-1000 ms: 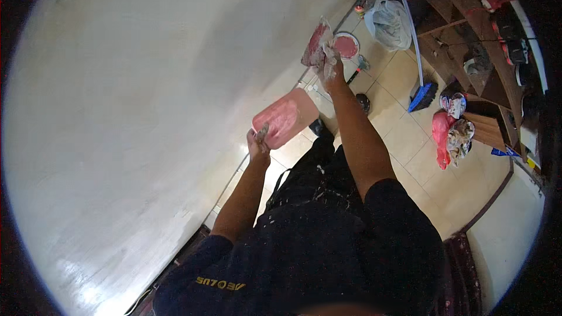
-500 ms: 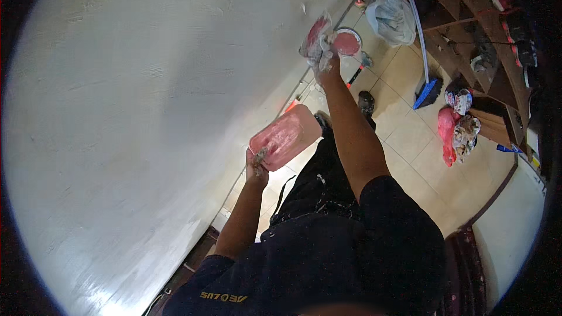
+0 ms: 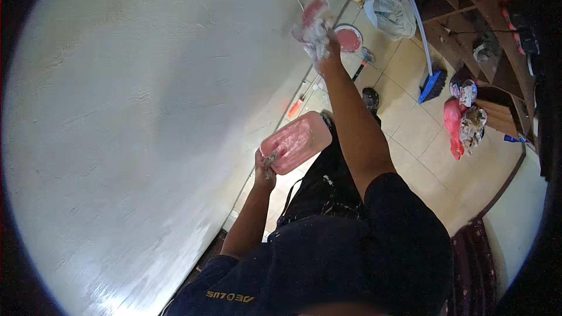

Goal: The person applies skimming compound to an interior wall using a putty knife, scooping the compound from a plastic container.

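Observation:
My left hand (image 3: 264, 169) is closed around the near-left end of a pink plastic tray (image 3: 321, 130) with rounded corners. Pale paste is smeared over the tray's inside, and grey-white residue coats my thumb. Higher up, my right hand (image 3: 326, 47) is closed and raised close to the white wall (image 3: 117, 105). It grips a pink-and-whitish flat thing (image 3: 314, 13), smeared by motion, with pale crumpled or paste-covered matter around the fingers. Its exact kind cannot be made out, nor whether it touches the wall. The wall bears rough streaks and marks.
A round tub of pink matter (image 3: 348, 39) stands on the tiled floor by a white plastic bag (image 3: 390, 13). A blue broom (image 3: 433, 86), a red bag (image 3: 453, 129) and a wooden shelf (image 3: 497, 41) are on the right. An orange-handled tool (image 3: 295, 108) lies along the wall's foot.
My right hand has moved slightly up and left with the pink-and-whitish thing, which is now more blurred. The tray in my left hand has shifted a little right and down in the view.

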{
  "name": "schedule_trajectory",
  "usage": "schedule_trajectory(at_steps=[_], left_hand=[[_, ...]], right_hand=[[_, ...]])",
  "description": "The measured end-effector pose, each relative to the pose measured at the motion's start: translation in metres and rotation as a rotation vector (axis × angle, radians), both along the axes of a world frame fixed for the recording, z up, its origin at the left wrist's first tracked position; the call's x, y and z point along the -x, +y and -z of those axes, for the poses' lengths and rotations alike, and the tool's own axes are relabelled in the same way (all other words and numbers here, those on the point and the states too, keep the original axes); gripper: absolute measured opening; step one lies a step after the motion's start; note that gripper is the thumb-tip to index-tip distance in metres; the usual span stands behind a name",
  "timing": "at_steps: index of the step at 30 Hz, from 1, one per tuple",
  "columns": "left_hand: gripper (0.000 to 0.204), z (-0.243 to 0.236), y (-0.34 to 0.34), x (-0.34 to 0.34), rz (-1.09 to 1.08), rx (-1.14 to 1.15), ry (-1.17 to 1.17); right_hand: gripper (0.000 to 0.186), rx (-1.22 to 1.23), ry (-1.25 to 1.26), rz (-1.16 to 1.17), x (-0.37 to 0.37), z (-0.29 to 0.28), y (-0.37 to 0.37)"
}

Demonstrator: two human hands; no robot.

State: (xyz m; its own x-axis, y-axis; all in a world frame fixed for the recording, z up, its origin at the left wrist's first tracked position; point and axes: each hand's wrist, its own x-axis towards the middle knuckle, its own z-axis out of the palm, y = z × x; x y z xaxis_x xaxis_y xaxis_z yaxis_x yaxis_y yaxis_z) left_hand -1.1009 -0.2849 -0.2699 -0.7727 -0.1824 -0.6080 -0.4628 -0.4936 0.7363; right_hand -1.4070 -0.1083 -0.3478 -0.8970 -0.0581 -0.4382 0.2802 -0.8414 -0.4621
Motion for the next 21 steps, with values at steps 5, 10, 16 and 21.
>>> schedule_trajectory(at_steps=[5, 10, 16, 21], left_hand=[[0.052, -0.004, 0.002, -0.001, -0.012, 0.003, -0.035], [0.055, -0.004, 0.002, 0.005, 0.047, 0.014, 0.000], [0.054, 0.000, 0.004, 0.003, 0.050, 0.057, -0.031], [0.053, -0.004, 0.004, 0.003, 0.047, -0.005, -0.014]], right_hand=[[0.052, -0.184, -0.133, -0.102, 0.010, 0.033, -0.029], [0.053, -0.319, -0.217, -0.027, -0.017, 0.034, 0.008], [0.053, -0.248, 0.129, -0.065, 0.040, -0.017, -0.011], [0.044, -1.011, 0.137, 0.032, 0.014, 0.073, -0.012]])
